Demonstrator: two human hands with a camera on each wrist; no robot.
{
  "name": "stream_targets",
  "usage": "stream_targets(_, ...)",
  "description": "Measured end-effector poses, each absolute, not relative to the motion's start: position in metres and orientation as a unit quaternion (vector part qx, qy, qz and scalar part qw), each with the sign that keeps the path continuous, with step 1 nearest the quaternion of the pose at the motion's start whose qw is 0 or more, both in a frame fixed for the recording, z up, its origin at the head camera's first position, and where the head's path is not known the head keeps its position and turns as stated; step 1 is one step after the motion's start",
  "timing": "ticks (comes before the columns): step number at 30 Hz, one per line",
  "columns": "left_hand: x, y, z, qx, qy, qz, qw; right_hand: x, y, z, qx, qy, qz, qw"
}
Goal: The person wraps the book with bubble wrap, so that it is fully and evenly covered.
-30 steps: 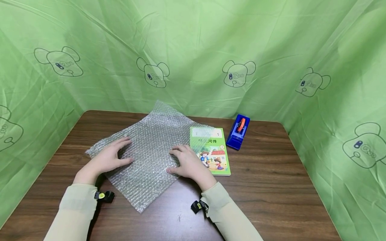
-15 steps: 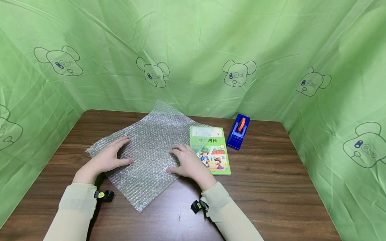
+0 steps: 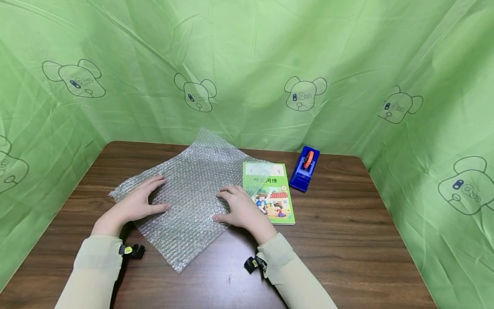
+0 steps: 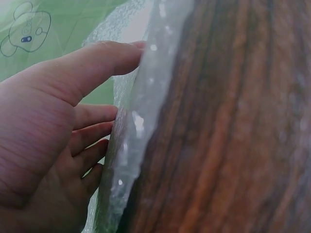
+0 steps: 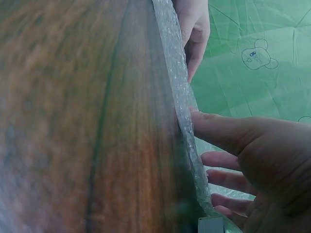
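Note:
A sheet of bubble wrap (image 3: 193, 214) lies turned cornerwise on the table, its far corner rising toward the green cloth. My left hand (image 3: 137, 204) rests on its left side, thumb spread from the fingers. On the right part rests my right hand (image 3: 243, 208), its fingertips touching the sheet. Both wrist views show fingertips against the bubble wrap (image 4: 141, 111), with nothing pinched. Beside the right hand lies a green book (image 3: 272, 206) with an illustrated cover; the sheet's right corner overlaps its upper left part.
A blue tape dispenser (image 3: 305, 169) with an orange core stands right of the book, near the table's back edge. The brown wooden table (image 3: 347, 240) is enclosed by a green cloth (image 3: 247, 51) printed with bear heads at the back and sides.

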State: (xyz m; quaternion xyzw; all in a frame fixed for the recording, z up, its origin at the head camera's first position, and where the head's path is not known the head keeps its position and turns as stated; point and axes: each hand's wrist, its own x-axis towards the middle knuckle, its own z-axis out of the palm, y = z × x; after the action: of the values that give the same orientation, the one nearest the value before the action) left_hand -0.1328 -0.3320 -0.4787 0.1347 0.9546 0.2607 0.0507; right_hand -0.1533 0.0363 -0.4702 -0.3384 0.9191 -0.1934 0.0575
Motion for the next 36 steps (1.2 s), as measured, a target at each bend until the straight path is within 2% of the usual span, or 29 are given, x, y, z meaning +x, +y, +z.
stream_targets(11,-0.135,-0.335,-0.482,0.136,0.95,0.274,0.056,-0.155,0.039,-0.469,-0.348,0.914,-0.198,0.055)
stream_targets(18,-0.132,-0.335,-0.482,0.134,0.95,0.278,0.057,-0.151,0.057,-0.452,-0.368,0.889,-0.268,0.049)
stream_targets(29,-0.129,-0.334,-0.48,0.133,0.948,0.284,0.056,-0.155,0.108,-0.44,-0.307,0.891,-0.334,-0.025)
stream_targets(36,-0.132,-0.332,-0.479,0.133,0.949,0.28,0.059,-0.159,0.14,-0.447,-0.275,0.892,-0.356,-0.042)
